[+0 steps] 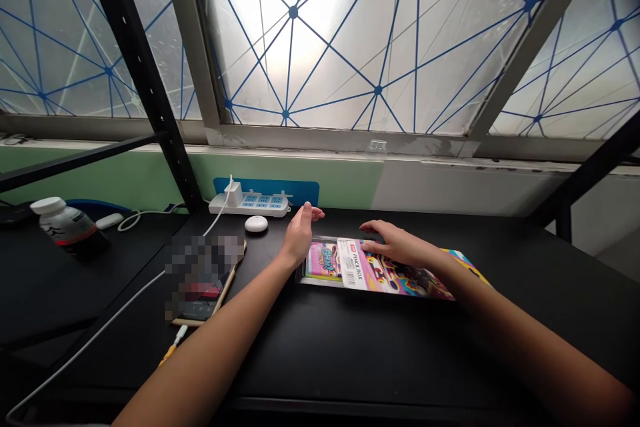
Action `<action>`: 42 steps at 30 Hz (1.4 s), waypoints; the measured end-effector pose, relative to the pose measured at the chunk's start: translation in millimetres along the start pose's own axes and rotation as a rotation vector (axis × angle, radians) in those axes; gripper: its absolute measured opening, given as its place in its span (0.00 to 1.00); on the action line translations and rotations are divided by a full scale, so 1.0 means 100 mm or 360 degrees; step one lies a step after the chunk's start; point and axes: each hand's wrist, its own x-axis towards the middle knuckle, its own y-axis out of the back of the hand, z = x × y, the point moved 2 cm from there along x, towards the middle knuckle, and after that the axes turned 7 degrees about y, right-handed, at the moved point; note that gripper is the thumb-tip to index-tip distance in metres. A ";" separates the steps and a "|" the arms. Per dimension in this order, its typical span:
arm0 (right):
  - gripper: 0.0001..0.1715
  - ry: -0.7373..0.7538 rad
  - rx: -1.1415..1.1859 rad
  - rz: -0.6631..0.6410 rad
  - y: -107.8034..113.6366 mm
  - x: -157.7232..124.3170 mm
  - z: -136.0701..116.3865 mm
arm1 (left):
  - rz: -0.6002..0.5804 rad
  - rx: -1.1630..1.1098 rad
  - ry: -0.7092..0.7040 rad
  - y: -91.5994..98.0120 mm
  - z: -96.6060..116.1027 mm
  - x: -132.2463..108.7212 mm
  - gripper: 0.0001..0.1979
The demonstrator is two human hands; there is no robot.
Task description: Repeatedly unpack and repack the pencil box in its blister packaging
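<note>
A colourful packaged pencil box (395, 273) lies flat on the black table, longer side left to right. A white label across it reads "PENCIL BOX", and its left end shows clear plastic edging. My right hand (393, 243) is over its upper edge, fingers spread and touching the top lightly; the forearm covers part of the right end. My left hand (299, 235) stands on its side just beyond the left end, thumb up and fingers loosely bent to the right, with nothing visible in it. Whether it touches the plastic edging, I cannot tell.
A tablet-like device (205, 280), partly blurred, lies left with a charging cable. Behind are a white power strip (250, 203) and a round white case (257, 224). A bottle (67, 227) stands far left. Black metal posts (145, 80) flank the table before a window.
</note>
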 end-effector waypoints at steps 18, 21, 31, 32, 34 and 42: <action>0.23 0.0208 -0.0160 0.0135 -0.18 0.24 -0.47 | -0.0330 0.1394 -0.0465 -0.01 0.11 -0.15 0.12; 0.25 0.0040 -0.0026 0.0156 -0.06 0.00 -0.15 | -0.0380 0.1658 -0.0564 -0.05 0.13 -0.20 0.12; 0.23 0.0088 -0.0218 0.0591 0.13 -0.26 -0.11 | -0.0117 0.2004 -0.1013 -0.07 0.31 -0.19 0.23; 0.22 0.0110 -0.0287 0.0663 0.14 -0.28 -0.15 | -0.0097 0.2025 -0.1062 -0.07 0.35 -0.20 0.21; 0.19 0.0142 -0.0382 0.0760 0.14 -0.33 -0.22 | -0.0105 0.2054 -0.1146 -0.07 0.45 -0.24 0.17; 0.07 0.0463 -0.0635 0.0756 0.06 -0.42 -0.45 | -0.0402 0.2027 -0.1326 -0.21 0.59 -0.47 0.08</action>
